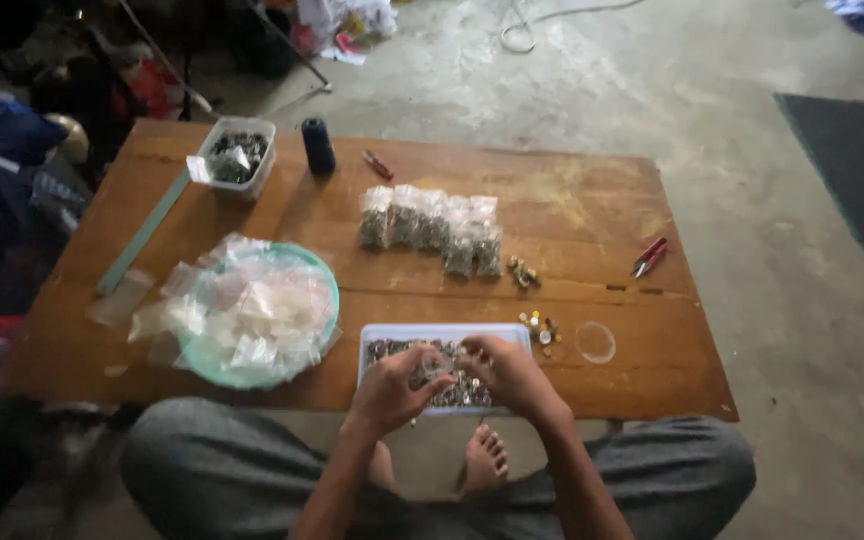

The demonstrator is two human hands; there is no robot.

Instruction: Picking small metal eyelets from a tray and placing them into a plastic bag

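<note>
A small clear bag [436, 362] is gripped by both the left hand [389, 388] and right hand [512, 372], best kept directly over the white tray [382, 334].

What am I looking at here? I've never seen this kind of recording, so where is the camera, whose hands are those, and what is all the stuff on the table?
There is one picture, taken by a camera on a person's head, looking down. No machine: the left hand and right hand are that person's own. Together they hold a small clear bag over a white tray of small metal pieces. These sit on a low wooden table. Also on it: a green plate heaped with empty clear bags, a row of filled bags, a second tub, a dark thread spool, red snips and a green ruler.
</note>
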